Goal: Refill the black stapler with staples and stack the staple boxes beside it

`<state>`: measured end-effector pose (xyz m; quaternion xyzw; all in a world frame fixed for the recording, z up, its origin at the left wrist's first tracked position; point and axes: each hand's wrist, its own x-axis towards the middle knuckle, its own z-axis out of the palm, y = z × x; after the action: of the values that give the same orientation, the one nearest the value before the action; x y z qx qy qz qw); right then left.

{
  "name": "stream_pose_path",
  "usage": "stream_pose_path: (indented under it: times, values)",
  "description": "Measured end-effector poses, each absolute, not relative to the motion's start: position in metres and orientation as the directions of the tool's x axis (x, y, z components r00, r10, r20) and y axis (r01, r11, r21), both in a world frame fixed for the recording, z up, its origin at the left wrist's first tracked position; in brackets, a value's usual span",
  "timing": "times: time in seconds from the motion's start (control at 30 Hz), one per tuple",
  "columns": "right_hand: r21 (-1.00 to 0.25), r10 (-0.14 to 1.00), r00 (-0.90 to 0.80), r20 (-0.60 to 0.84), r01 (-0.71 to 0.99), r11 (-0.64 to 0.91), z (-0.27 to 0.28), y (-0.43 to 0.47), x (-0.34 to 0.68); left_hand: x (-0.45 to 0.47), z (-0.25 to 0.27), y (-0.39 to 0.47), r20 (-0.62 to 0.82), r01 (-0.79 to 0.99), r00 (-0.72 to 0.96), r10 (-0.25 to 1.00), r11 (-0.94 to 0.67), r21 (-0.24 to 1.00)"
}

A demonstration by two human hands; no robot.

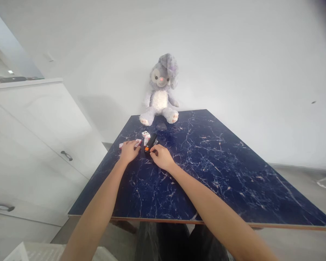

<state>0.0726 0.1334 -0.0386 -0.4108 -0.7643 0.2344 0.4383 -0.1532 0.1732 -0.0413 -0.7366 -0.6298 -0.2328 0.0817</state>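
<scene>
We take the dark blue, white-veined marble-pattern table [206,174] as our landmark. Near its far left part lies a small black oblong device with an orange patch at its near end [150,142], slanted so that its far end points toward the grey and white plush rabbit [161,90] seated at the table's far edge against the white wall. Just beside the device, on its left, stand small white boxes with red print [146,135]; the print is too small for us to read, and no brand can be made out. A flat red and white packet [137,143] lies further left.

The right hand [162,156] rests on the table with its fingers curled, the fingertips touching the near end of the black device (whether they grip it or merely press on it we cannot tell). The left hand [129,151] lies palm down, its fingers loosely bent over the red and white packet; its hold is likewise hidden. To the table's left stands a white cabinet with dark handles [43,145].
</scene>
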Motion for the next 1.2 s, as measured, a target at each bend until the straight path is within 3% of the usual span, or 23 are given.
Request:
stream_pose_path:
  times: [0.27,0.57,0.73,0.83,0.93,1.0,1.1,1.2]
  values:
    - [-0.710,0.825,-0.282,0.490,0.420,0.565,-0.042,0.135,0.071,-0.130,-0.036,0.186,0.553,0.948,0.098,0.827,-0.246,0.200]
    - [-0.770,0.862,-0.248,0.442,0.388,0.506,-0.045,0.143,0.072,-0.101,-0.012,0.247,0.361,0.963,0.253,0.898,-0.270,-0.002]
    - [-0.767,0.864,-0.249,0.437,0.399,0.503,-0.044,0.143,0.072,-0.121,-0.009,0.231,0.387,0.930,0.316,0.866,-0.363,0.053]
    - [-0.766,0.862,-0.252,0.440,0.396,0.506,-0.044,0.142,0.072,-0.146,-0.012,0.215,0.527,0.934,0.221,0.821,-0.334,0.129]
    - [-0.777,0.868,-0.251,0.428,0.389,0.496,-0.043,0.142,0.071,-0.175,-0.019,0.201,0.635,0.974,0.001,0.772,-0.144,0.174]
    - [-0.785,0.872,-0.247,0.422,0.382,0.488,-0.043,0.142,0.071,-0.193,-0.026,0.195,0.579,0.985,-0.050,0.814,-0.056,0.163]
    - [-0.784,0.877,-0.234,0.421,0.393,0.481,-0.044,0.142,0.070,-0.206,-0.034,0.191,0.446,0.988,-0.023,0.895,-0.049,0.148]
    - [-0.773,0.874,-0.242,0.421,0.409,0.485,-0.044,0.141,0.070,-0.202,-0.038,0.191,0.429,0.989,-0.015,0.903,-0.049,0.137]
